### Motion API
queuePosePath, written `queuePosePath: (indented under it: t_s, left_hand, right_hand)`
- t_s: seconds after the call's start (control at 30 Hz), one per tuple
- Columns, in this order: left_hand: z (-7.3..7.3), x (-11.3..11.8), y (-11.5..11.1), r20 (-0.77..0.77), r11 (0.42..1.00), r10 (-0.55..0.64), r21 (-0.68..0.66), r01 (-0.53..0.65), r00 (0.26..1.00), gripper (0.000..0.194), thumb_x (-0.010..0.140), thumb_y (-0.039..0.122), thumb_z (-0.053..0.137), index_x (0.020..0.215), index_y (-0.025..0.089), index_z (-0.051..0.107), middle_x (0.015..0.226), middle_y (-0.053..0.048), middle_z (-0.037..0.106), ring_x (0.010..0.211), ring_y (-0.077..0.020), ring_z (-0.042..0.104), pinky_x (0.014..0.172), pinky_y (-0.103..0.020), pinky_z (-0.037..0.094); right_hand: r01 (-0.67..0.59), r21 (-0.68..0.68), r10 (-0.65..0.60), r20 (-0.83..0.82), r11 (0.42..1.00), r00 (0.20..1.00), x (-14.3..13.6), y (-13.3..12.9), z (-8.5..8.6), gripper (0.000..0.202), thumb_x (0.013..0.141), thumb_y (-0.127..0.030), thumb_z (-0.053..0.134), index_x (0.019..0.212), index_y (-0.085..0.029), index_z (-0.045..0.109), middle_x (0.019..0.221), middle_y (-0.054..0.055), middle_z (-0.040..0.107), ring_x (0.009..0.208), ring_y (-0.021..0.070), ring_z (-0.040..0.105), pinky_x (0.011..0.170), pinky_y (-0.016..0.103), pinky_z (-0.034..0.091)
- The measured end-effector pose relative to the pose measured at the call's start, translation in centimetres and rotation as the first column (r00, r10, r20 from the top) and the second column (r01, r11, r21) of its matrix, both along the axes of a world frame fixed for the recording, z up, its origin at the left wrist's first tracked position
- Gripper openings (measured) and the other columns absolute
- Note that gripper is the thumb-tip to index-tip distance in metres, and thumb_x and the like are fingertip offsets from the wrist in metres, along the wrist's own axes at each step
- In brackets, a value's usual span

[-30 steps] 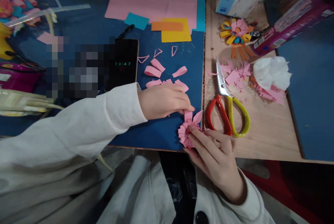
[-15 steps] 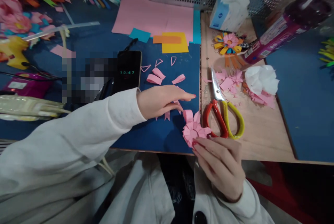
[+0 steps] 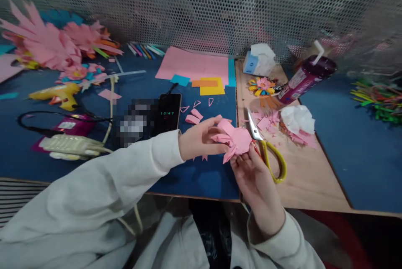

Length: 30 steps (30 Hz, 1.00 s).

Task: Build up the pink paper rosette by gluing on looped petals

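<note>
A pink paper flower (image 3: 242, 140) is held up in front of me, turned so that its flat round underside shows, with folded petals sticking out to the left. My right hand (image 3: 258, 183) grips its lower right edge between thumb and fingers. From the left, my left hand (image 3: 198, 140) closes its fingers and thumb around the petals, partly hiding them. Just right of the flower lie open scissors (image 3: 272, 160), their red handle mostly covered by my right hand. Pink paper loops (image 3: 194, 116) and small folded pink triangles (image 3: 197, 104) rest on the blue mat beyond my left hand.
Pink sheets (image 3: 194, 63), a phone (image 3: 169, 112), and a yellow glue gun (image 3: 58, 93) lie on the blue surface. Paper scraps (image 3: 266, 121), crumpled tissue (image 3: 297, 119), a tissue box (image 3: 258, 60) and a purple bottle with a straw (image 3: 303, 78) stand right. A perforated metal screen (image 3: 188, 5) borders the back.
My right hand has raised the flower and turned its underside into view. My left hand has come down onto its petals. The camera view has tilted up.
</note>
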<state>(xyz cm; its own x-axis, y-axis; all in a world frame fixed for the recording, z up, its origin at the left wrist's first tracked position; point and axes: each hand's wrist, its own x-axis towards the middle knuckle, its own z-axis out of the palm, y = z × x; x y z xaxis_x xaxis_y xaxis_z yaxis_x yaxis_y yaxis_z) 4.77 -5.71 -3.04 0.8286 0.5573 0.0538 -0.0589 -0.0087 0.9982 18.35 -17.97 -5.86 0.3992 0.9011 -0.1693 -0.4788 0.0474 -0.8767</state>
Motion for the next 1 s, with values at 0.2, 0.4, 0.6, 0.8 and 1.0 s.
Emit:
queuePosePath:
  t_s: [0.2, 0.4, 0.6, 0.8, 1.0]
  left_hand:
    - [-0.3, 0.1, -0.4, 0.017, 0.985, 0.17, -0.032, -0.169, 0.985, 0.06, 0.066, 0.024, 0.073, 0.119, 0.012, 0.047, 0.116, -0.015, 0.061, 0.105, -0.0221, 0.061, 0.09, -0.037, 0.05]
    - [0.5, -0.3, -1.6, -0.023, 0.995, 0.092, -0.021, -0.092, 0.996, 0.071, 0.072, 0.018, 0.067, 0.134, 0.012, 0.032, 0.08, -0.002, 0.064, 0.069, -0.0111, 0.062, 0.069, -0.026, 0.053]
    - [1.2, -1.0, -3.2, -0.122, 0.982, 0.034, 0.191, -0.01, 0.992, 0.076, 0.077, 0.019, 0.063, 0.14, 0.017, 0.022, 0.082, -0.002, 0.064, 0.067, -0.0115, 0.061, 0.06, -0.023, 0.05]
    - [1.1, -1.2, -3.4, -0.164, 0.939, 0.059, 0.345, 0.001, 0.985, 0.074, 0.079, 0.017, 0.061, 0.141, 0.02, 0.021, 0.081, -0.001, 0.065, 0.071, -0.0127, 0.062, 0.063, -0.024, 0.051]
    - [1.0, -1.2, -3.5, -0.158, 0.934, 0.068, 0.358, -0.007, 0.985, 0.073, 0.079, 0.016, 0.06, 0.141, 0.022, 0.022, 0.098, -0.006, 0.065, 0.083, -0.0159, 0.064, 0.07, -0.027, 0.053]
  right_hand:
    - [0.01, 0.022, -0.008, -0.082, 1.0, 0.997, -1.5, 0.0, -0.4, 0.023, 0.088, -0.035, 0.049, 0.105, -0.028, 0.063, 0.119, 0.003, 0.063, 0.098, 0.0165, 0.063, 0.086, 0.037, 0.052]
    - [0.109, 0.095, -0.121, 0.141, 0.99, 0.983, -0.1, -0.9, -0.7, 0.026, 0.086, -0.035, 0.05, 0.11, -0.027, 0.058, 0.111, 0.005, 0.063, 0.102, 0.019, 0.06, 0.082, 0.036, 0.051]
    - [-0.122, 0.019, 0.094, 0.525, 0.992, 0.846, 1.3, -1.2, 0.1, 0.011, 0.084, -0.031, 0.056, 0.094, -0.025, 0.057, 0.094, 0.005, 0.061, 0.089, 0.0194, 0.061, 0.074, 0.034, 0.051]
    - [-0.161, 0.008, 0.116, 0.66, 0.987, 0.743, 1.1, -0.8, 0.7, 0.004, 0.084, -0.028, 0.056, 0.084, -0.024, 0.057, 0.095, 0.005, 0.058, 0.094, 0.0205, 0.059, 0.071, 0.034, 0.051]
    - [-0.18, -0.033, 0.161, 0.62, 0.983, 0.768, 1.0, -1.0, 0.8, 0.006, 0.082, -0.029, 0.058, 0.083, -0.024, 0.06, 0.098, 0.005, 0.057, 0.095, 0.0216, 0.059, 0.074, 0.037, 0.05]
